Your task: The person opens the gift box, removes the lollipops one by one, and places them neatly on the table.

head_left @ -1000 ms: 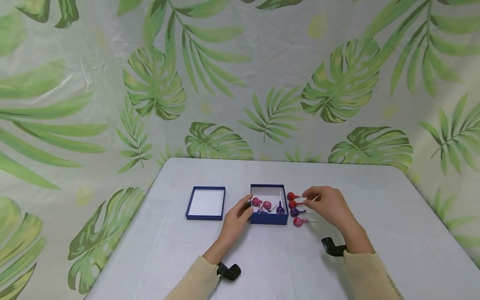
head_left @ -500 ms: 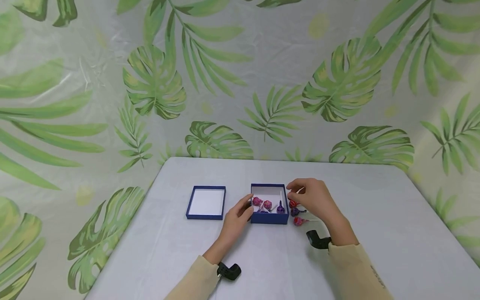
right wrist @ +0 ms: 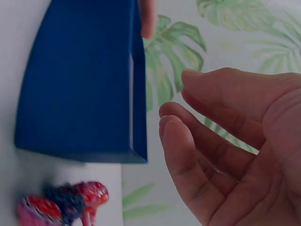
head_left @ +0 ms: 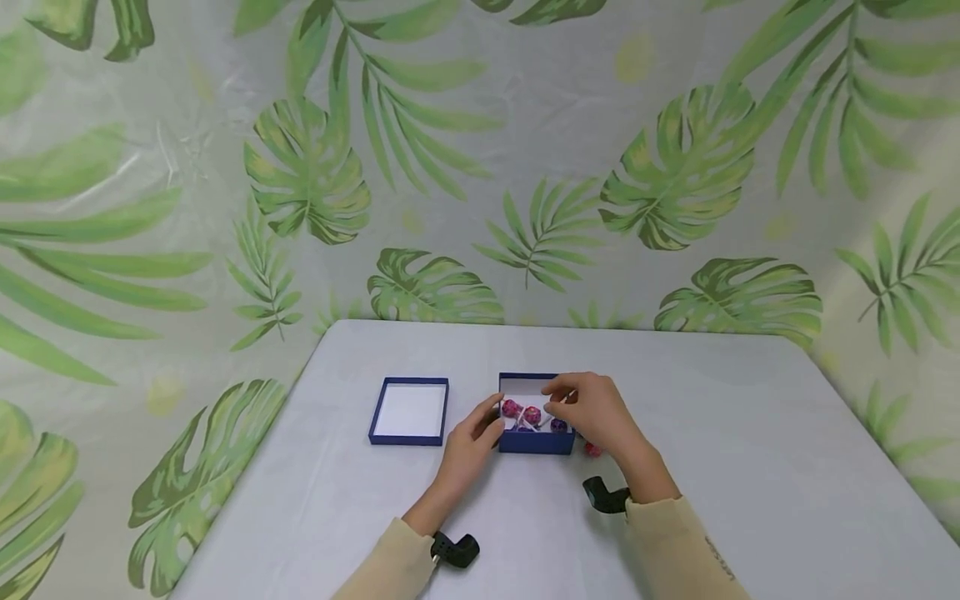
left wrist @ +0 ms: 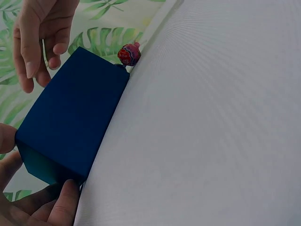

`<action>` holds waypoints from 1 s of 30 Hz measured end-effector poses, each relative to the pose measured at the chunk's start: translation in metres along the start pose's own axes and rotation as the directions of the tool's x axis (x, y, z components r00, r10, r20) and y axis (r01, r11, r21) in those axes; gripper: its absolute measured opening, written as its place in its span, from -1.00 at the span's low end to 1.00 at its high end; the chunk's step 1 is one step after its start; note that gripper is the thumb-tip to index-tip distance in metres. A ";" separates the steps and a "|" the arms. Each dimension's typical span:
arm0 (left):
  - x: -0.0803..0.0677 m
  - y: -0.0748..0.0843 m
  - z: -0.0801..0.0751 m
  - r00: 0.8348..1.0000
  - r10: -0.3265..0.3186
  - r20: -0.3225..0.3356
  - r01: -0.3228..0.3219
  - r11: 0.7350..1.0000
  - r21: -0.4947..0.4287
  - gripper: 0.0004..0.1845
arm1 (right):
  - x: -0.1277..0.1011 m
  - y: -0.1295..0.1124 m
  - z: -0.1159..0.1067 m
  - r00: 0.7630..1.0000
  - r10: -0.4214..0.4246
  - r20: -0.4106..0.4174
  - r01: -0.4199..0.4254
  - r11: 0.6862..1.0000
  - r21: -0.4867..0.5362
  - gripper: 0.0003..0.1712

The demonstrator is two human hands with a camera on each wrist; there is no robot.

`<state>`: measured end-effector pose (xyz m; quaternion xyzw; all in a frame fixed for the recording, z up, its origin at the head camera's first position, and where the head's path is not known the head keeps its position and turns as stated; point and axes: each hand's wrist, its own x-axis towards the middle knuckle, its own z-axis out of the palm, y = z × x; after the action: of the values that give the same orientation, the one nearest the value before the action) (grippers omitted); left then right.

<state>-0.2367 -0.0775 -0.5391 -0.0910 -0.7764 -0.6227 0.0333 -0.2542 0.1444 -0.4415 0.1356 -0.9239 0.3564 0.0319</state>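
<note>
My left hand [head_left: 467,446] holds the left end of a blue open-topped box [head_left: 536,442], its fingers and thumb at that end in the left wrist view. Inside lie several wrapped lollipops, among them a pink lollipop [head_left: 532,415] and a purple lollipop [head_left: 558,425]. Over the box's right side hovers my right hand [head_left: 596,410], partly covering the inside. Its thumb and fingers [right wrist: 176,141] are bent loosely and apart in the right wrist view, with nothing showing between them. Outside the box's right end, a few lollipops [right wrist: 40,209] lie on the table, mostly behind the right hand in the head view.
A shallow blue-edged lid [head_left: 408,411] with a white inside lies left of the box. The white table [head_left: 315,500] backs onto a leaf-patterned sheet [head_left: 450,167]. Each wrist carries a small black camera [head_left: 455,550].
My right hand has moved left from the lollipops' sticks beside the box to over the box. My left hand has stayed at the box's left end.
</note>
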 end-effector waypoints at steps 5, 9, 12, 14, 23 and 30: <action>0.000 0.000 0.000 1.000 0.005 0.005 -0.005 1.000 0.002 -0.52 | 0.004 -0.003 0.013 1.000 -0.015 0.014 0.015 1.000 0.004 -0.80; 0.000 -0.001 0.000 1.000 0.000 0.005 0.000 1.000 -0.008 -0.53 | 0.006 -0.003 0.021 0.999 -0.025 0.034 0.024 0.999 0.029 -0.77; 0.000 0.000 0.000 1.000 0.000 0.008 0.000 1.000 -0.011 -0.53 | 0.008 -0.001 0.026 0.998 -0.036 0.045 0.034 0.998 0.044 -0.77; 0.000 0.000 -0.001 1.000 0.012 0.008 -0.011 1.000 -0.010 -0.53 | 0.010 0.001 0.028 0.998 -0.044 0.051 0.041 0.998 0.048 -0.77; 0.001 0.000 -0.001 1.000 0.010 0.013 -0.010 1.000 -0.019 -0.53 | 0.016 0.004 0.038 0.998 -0.036 0.051 0.034 0.999 0.027 -0.75; -0.001 0.004 -0.002 0.999 0.034 0.013 -0.034 0.999 -0.028 -0.53 | 0.024 0.006 0.047 0.998 -0.038 0.052 0.042 0.996 -0.084 -0.70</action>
<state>-0.2353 -0.0786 -0.5351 -0.1088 -0.7663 -0.6320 0.0376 -0.2775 0.1120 -0.4767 0.1615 -0.9358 0.3126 0.0213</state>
